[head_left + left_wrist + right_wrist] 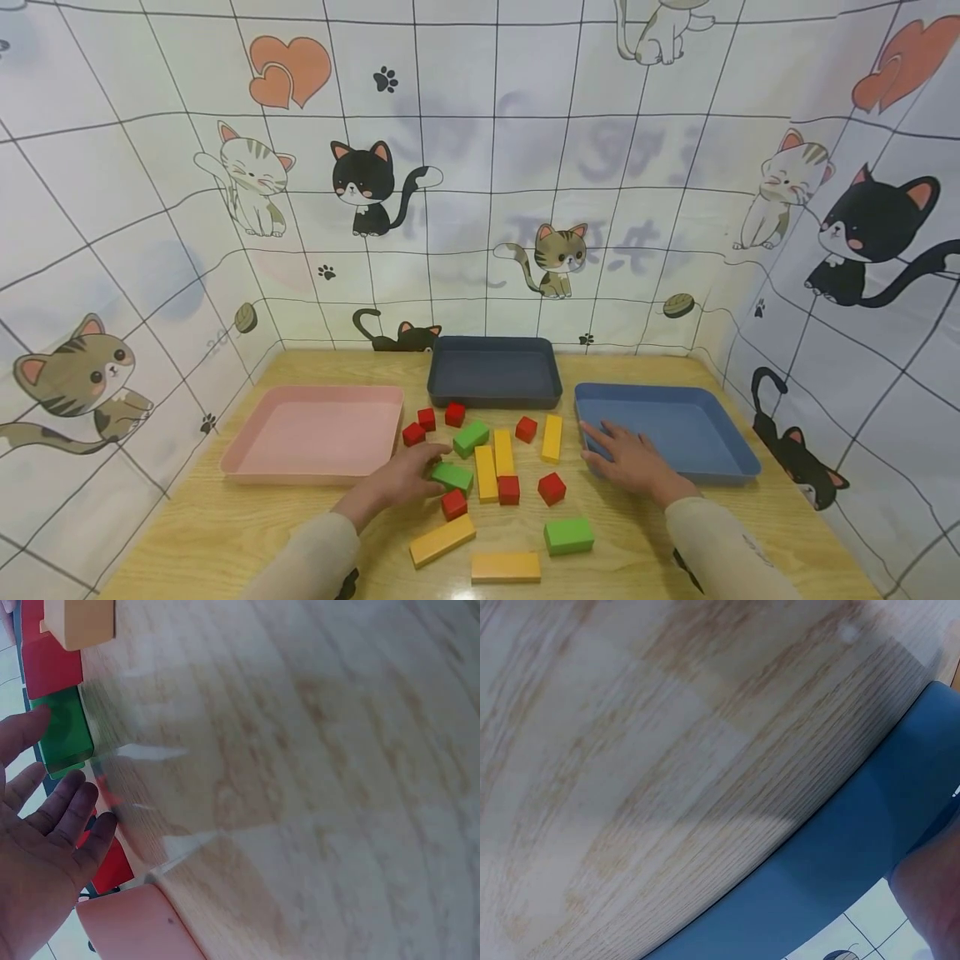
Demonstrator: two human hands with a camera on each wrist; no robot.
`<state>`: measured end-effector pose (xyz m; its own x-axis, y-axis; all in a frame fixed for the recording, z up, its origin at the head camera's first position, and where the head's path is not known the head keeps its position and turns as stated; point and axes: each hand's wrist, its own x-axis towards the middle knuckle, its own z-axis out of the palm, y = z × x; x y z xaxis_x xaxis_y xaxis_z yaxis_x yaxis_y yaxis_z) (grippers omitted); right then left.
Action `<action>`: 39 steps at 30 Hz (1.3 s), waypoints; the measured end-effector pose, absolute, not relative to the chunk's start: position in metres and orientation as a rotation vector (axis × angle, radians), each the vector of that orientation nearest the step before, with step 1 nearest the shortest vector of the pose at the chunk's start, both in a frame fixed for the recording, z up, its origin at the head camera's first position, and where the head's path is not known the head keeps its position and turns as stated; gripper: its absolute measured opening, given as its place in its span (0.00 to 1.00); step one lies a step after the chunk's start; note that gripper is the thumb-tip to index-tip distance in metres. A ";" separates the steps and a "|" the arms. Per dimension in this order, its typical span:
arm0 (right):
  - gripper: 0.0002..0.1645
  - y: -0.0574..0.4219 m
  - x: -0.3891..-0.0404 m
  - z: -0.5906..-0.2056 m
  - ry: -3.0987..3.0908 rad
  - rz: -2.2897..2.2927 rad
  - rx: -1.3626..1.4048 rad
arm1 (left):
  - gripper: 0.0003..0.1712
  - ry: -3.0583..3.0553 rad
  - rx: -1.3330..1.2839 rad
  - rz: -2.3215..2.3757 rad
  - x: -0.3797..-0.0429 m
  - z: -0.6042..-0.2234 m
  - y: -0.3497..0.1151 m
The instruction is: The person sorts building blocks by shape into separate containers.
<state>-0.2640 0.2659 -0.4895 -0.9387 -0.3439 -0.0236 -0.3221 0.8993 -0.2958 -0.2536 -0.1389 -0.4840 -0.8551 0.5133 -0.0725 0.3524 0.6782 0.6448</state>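
My left hand [403, 477] reaches in beside a green block [454, 477] left of the middle of the table. In the left wrist view its fingers are spread loosely, and the thumb overlaps the green block [69, 739]; whether it touches cannot be told. A red cube [453, 504] lies just in front of that block. My right hand [633, 462] is held over the left side of the blue tray [720, 478], fingers extended, nothing in them. Mostly the tray's side wall [810, 862] fills the right wrist view, with part of the hand at the edge.
A pink tray [292, 480] stands at left, a dark grey tray [495, 402] at the back. Between them and the front lie several red cubes [552, 489], yellow blocks [506, 567] and green blocks [568, 537]. Cat-patterned walls [480, 167] enclose the wooden table [622, 567].
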 end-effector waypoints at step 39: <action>0.41 0.265 -0.267 -0.489 2.963 -0.466 -0.514 | 0.14 2.697 0.701 1.026 -0.257 -0.487 -0.137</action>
<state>-0.2666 0.2649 -0.4894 -0.9381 -0.3434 -0.0442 -0.3132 0.8962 -0.3143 -0.2568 -0.1373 -0.4868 -0.8746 0.4848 0.0061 0.3663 0.6525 0.6633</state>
